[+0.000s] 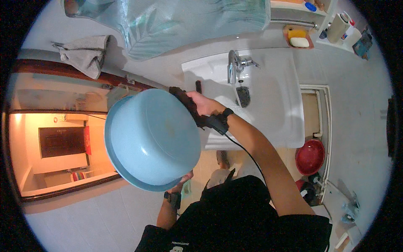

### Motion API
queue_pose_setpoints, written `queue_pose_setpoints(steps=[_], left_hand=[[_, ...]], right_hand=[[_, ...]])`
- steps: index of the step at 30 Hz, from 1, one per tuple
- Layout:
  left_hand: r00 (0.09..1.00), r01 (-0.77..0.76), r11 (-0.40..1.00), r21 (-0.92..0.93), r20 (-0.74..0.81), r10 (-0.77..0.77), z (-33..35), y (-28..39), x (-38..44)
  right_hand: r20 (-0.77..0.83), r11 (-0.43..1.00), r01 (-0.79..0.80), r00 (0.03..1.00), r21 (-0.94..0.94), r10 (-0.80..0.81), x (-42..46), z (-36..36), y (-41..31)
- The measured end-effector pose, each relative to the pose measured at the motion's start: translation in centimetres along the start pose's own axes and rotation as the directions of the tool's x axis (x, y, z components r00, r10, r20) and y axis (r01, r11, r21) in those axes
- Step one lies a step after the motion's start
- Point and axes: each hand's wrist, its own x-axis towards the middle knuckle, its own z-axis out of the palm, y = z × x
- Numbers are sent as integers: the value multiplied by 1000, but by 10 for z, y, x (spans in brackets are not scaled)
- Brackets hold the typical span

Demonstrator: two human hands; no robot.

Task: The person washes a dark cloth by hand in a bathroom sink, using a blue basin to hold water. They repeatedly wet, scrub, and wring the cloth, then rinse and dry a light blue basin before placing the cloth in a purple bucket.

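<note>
A light blue plastic basin (154,135) is held tilted in front of me, left of the sink, with its outer side and base towards me. Its inside is hidden. My left hand (186,178) grips the lower edge of the rim, and most of its fingers are behind the basin. My right hand (203,104) holds a dark brown cloth (188,102) against the upper right of the base. In the white washbasin (270,110) lies a dark scrubber with a white handle (243,96), below the chrome faucet (234,67). Each wrist wears a black strapped device.
A soap dish with a white soap bar (299,42) sits behind the sink. A grey towel (86,53) hangs at left above a doorway. Bottles (338,28) stand on a corner shelf. A red basin (310,157) rests low at right near white pipes (327,126). A black cable (242,146) trails along my right arm.
</note>
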Motion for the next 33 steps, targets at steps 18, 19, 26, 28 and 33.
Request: queue_pose_setpoints(steps=[18,19,26,28,33], left_hand=[[917,-393,811,433,112,384,61,-10,-26],[914,-397,800,449,118,388,65,-10,-24],[875,-471,711,522,174,451,61,-12,-22],[867,-482,683,549,185,463,62,-16,-18],[851,-493,598,633,206,483,64,-28,-4]], right_hand=[[38,693,23,999,-720,7,23,98,-146],[-47,774,-106,994,-625,99,36,100,-151],[-224,701,-252,965,-667,134,46,167,-174],[-156,636,-158,986,-756,60,39,174,-181],[-12,604,-1,1000,-797,-14,26,185,-192]])
